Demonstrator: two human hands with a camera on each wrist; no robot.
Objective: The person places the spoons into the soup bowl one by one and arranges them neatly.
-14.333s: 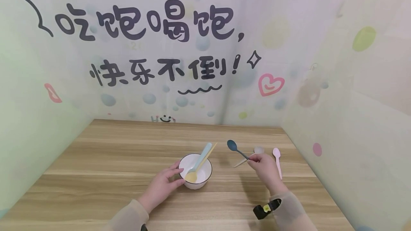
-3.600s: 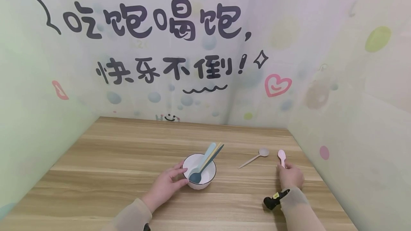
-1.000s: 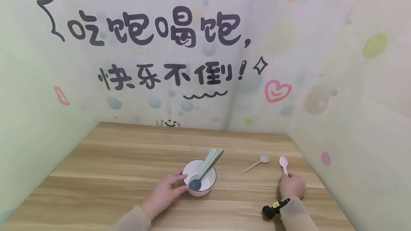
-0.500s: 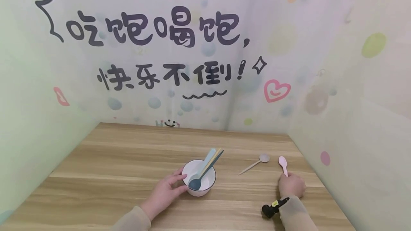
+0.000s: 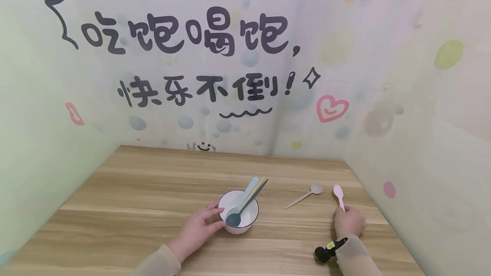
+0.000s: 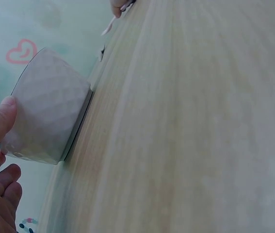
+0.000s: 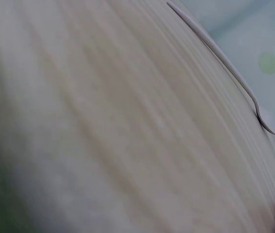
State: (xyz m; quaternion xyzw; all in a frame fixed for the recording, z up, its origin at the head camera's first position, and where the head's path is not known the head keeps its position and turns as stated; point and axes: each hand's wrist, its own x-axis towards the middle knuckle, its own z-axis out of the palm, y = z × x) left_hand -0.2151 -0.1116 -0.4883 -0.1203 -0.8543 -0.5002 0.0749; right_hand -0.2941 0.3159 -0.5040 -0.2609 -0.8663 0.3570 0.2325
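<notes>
Matt wood-grain table (image 5: 145, 208), glossy white ceramic-looking bowl (image 5: 248, 224) with faceted outside, smooth matt plastic-looking pink spoon (image 5: 338, 194).

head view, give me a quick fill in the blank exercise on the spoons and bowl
1. The white bowl holds ____ spoons.
2. The right hand grips the handle of the ____ spoon.
3. The left hand touches the ____.
4. The beige spoon lies on the ____, between bowl and pink spoon.

Missing words: three; pink; bowl; table
</notes>
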